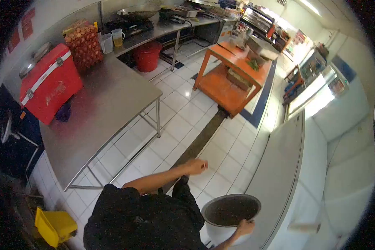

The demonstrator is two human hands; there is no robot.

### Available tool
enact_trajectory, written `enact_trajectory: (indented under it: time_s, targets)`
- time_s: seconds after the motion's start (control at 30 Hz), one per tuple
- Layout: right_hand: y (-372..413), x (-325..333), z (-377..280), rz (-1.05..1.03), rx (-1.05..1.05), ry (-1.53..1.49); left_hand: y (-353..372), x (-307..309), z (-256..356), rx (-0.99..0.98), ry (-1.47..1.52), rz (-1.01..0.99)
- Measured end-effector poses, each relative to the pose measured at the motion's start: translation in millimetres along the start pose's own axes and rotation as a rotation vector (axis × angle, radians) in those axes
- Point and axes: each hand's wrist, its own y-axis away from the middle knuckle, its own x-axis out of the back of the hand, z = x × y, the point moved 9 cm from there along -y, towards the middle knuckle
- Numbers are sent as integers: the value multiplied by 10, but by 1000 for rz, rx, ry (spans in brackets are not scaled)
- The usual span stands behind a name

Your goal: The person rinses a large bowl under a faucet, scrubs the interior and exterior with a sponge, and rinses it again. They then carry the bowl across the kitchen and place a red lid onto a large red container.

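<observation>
The right hand (244,227) has its fingers closed over the near rim of a large round pot (231,209). The pot has a dark inside and a pale outer wall, and sits low in the view just beside the long edge of a pale tabletop (279,166) that runs along the right side. I cannot tell whether the pot touches that edge.

The left hand (196,166) is stretched out on a bare arm over the floor, well apart from the pot. Its fingers are loosely curled and blurred, and nothing shows in them.

Between the two tabletops lies a wide lane of white floor tiles (175,125), crossed lengthwise by a dark drain strip (200,139) that passes under the left hand. To the left stands a stainless steel tabletop (108,108), mostly bare towards its near corner and front edge. At its far side a red cooler box (50,83) stands against the wall, with a stack of egg trays (84,43) next to it.

Beyond that, a red bucket (148,56) sits under a further steel tabletop carrying a wok (138,11). An orange table (233,71) narrows the lane at the far end. A yellow dustpan (54,225) lies on the floor at lower left, near the steel legs.
</observation>
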Motion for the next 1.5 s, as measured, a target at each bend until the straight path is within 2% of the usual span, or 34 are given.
enact_trajectory:
  time_s: [0.03, 0.1, 0.17, 0.27, 0.3, 0.33, 0.37, 0.4, 0.43, 0.47, 0.53, 0.57, 0.63, 0.67, 0.73, 0.8, 0.83, 0.87, 0.9, 0.93, 0.97, 1.0, 1.03, 1.1, 1.13, 1.17, 1.2, 1.23, 1.27, 1.3, 1.37, 1.4, 1.43, 1.5]
  targets:
    - [-259, -242, -435, 1, 19, -20, -175, 35, 84, 34, -47, -45]
    - [-645, -761, -1539, -222, 12, -316, -619, -366, -554, 69, -34, -126]
    - [-962, -1434, -2362, -252, 71, -531, -737, -341, -1056, 440, -129, -414]
    - [-1418, -1859, -3995, -395, 224, -638, -779, 100, -1349, 858, 698, -395]
    - [-1512, -2056, -4444, -461, 268, -671, -894, 12, -1714, 1060, 958, -372]
    - [-1616, -2243, -4881, -481, 310, -670, -1189, -39, -1964, 967, 1306, -337]
    - [-1656, -2477, -5351, -604, 282, -928, -1388, 235, -2021, 963, 1333, -307]
    - [-1662, -2679, -5812, -726, 231, -1183, -1689, 639, -2046, 822, 1539, -134]
    - [-1704, -2833, -6212, -736, 235, -1185, -1905, 1171, -1953, 670, 1721, 35]
    - [-1694, -3009, -6545, -864, 181, -1205, -2158, 1523, -2077, 557, 1803, 123]
    - [-1759, -3352, -7248, -990, 129, -1306, -2657, 2092, -2578, 488, 1813, 246]
    - [-1826, -3450, -7533, -960, 114, -1304, -2839, 2300, -2854, 511, 1786, 284]
    - [-1804, -3711, -8311, -1220, 140, -1300, -3087, 2704, -3371, 628, 1743, 377]
    - [-1893, -4001, -8496, -1205, 120, -1306, -3226, 2765, -3716, 651, 1707, 442]
    - [-1824, -4697, -8959, -1271, 330, -1065, -3440, 3062, -4097, 679, 1639, 500]
    - [-1906, -4884, -9509, -1234, 380, -986, -3469, 3641, -4459, 956, 1424, 765]
    - [-1935, -5017, -9757, -1207, 443, -875, -3568, 3754, -4709, 871, 1490, 879]
    - [-1906, -5487, -9882, -1250, 497, -902, -3646, 3869, -4995, 814, 1465, 1079]
    - [-1943, -5571, -10139, -1260, 553, -736, -3746, 3411, -5937, 1081, 1442, 1124]
    - [-1990, -5726, -10387, -1141, 713, -660, -3776, 3512, -6134, 1171, 1299, 1128]
    - [-1952, -6128, -10498, -1193, 719, -693, -3735, 3760, -6184, 1204, 1243, 1206]
    - [-1905, -6611, -10555, -1179, 737, -718, -3739, 4011, -6263, 1195, 1261, 1304]
    - [-1917, -6831, -10659, -1197, 777, -577, -3759, 4238, -6352, 1186, 1291, 1397]
    - [-1791, -7064, -11079, -1274, 860, -399, -3691, 4702, -6421, 1163, 1319, 1561]
    - [-1726, -7075, -11245, -1397, 881, -332, -3727, 5038, -6257, 1178, 1363, 1603]
    - [-1714, -7085, -11459, -1512, 933, -249, -3618, 4729, -7117, 670, 1051, 1683]
    - [-1634, -7553, -11296, -1709, 724, -168, -3692, 4561, -7147, 781, 1262, 1606]
    - [-1574, -7618, -11489, -1811, 965, 27, -3801, 4767, -7323, 842, 1482, 1531]
    - [-1618, -7725, -11651, -1898, 903, 81, -3704, 5209, -7049, 788, 1369, 1871]
    - [-1697, -7868, -11758, -1994, 716, 90, -3624, 5320, -7309, 864, 1306, 2131]
    - [-1951, -8078, -12019, -2088, 385, 85, -3756, 4742, -8328, 1275, 1514, 2004]
    - [-2037, -8153, -12140, -2089, 302, 93, -3623, 5215, -8191, 1359, 1457, 2058]
    - [-2068, -8176, -12308, -2058, 305, 129, -3719, 5395, -8403, 1351, 1512, 2072]
    - [-1910, -8129, -12692, -1973, 469, 233, -3678, 5705, -8858, 1334, 1528, 2338]
